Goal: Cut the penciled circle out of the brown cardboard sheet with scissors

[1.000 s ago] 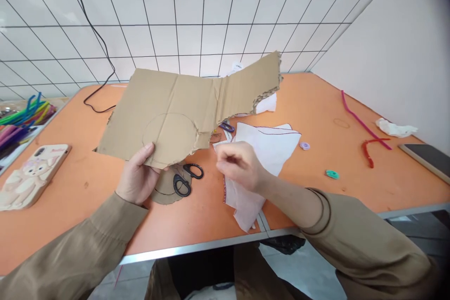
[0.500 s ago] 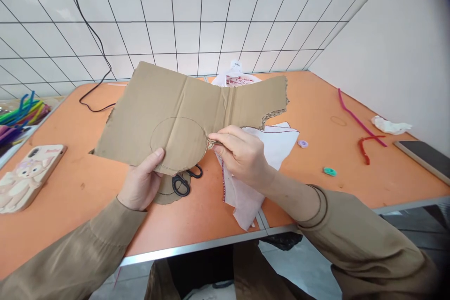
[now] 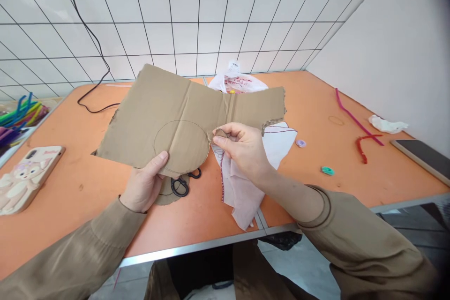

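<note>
My left hand (image 3: pixel 146 180) grips the lower edge of a creased cardboard sheet (image 3: pixel 140 108), thumb on its face. A pencilled circle is drawn on the sheet, and the edge is torn along part of that line. Between thumb and fingers, my right hand (image 3: pixel 242 147) pinches a small torn scrap of cardboard (image 3: pixel 220 133) beside the ragged edge. Whether the scrap still hangs on the sheet I cannot tell. Below the sheet, black-handled scissors (image 3: pixel 180 186) lie over a rounded cardboard piece (image 3: pixel 168 199); their blades are hidden.
White cloth (image 3: pixel 246 183) with red stitching lies under my right hand. Behind the cardboard stands a plastic bag (image 3: pixel 242 83). Rightward are a teal coil (image 3: pixel 327 170), a purple ring (image 3: pixel 301 143), pipe cleaners (image 3: pixel 356 115) and a phone (image 3: pixel 422 154). A phone case (image 3: pixel 30 178) lies left.
My right hand has shifted slightly right, and a small cardboard scrap now shows between its fingers. The sheet has tipped a little, its right end lower.
</note>
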Demonstrator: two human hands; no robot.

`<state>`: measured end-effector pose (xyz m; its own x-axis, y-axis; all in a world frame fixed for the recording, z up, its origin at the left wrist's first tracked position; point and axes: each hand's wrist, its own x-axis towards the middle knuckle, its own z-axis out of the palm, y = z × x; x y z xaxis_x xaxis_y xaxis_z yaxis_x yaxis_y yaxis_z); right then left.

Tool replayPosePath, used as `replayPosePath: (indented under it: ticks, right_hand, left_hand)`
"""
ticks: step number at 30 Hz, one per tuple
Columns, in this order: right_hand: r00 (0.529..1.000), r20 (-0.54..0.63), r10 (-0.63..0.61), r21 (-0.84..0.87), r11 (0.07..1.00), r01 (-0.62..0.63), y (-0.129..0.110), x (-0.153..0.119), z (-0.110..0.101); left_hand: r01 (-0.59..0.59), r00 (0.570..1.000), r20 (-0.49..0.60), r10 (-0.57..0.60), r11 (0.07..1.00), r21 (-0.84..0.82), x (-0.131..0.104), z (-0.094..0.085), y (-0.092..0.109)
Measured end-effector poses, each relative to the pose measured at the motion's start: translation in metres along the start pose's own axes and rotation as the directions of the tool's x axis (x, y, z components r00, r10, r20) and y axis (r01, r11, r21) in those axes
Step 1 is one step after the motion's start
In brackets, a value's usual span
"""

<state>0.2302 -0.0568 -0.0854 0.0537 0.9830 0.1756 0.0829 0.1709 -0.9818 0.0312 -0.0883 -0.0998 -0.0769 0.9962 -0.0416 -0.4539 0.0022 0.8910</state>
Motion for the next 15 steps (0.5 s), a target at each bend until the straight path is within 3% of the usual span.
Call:
replayPosePath:
  ticks: [5,7,11,15]
  right_hand:
    - [0.971,-0.141,-0.193,-0.191,0.968,0.164,0.002,0.002,-0.001]
    - [0.98,-0.12,-0.156,-0.21,0.969,0.129,0.002,0.004,-0.003]
    - [0.996,0.085,0.029,-0.051,0.998,-0.025,0.006,0.008,-0.005]
    - [0.994,0.108,0.033,0.105,0.993,-0.045,0.011,0.01,-0.004]
  left_hand:
    - [-0.015,0.997,0.072,0.011,0.999,0.049,-0.001,-0.001,-0.002]
    - [-0.026,0.998,0.057,0.024,0.999,0.047,-0.002,0.0,0.001]
    - [-0.05,0.997,0.058,0.048,0.998,0.041,-0.002,0.001,0.005]
    - [-0.04,0.997,0.069,0.034,0.996,0.086,-0.004,-0.002,0.004]
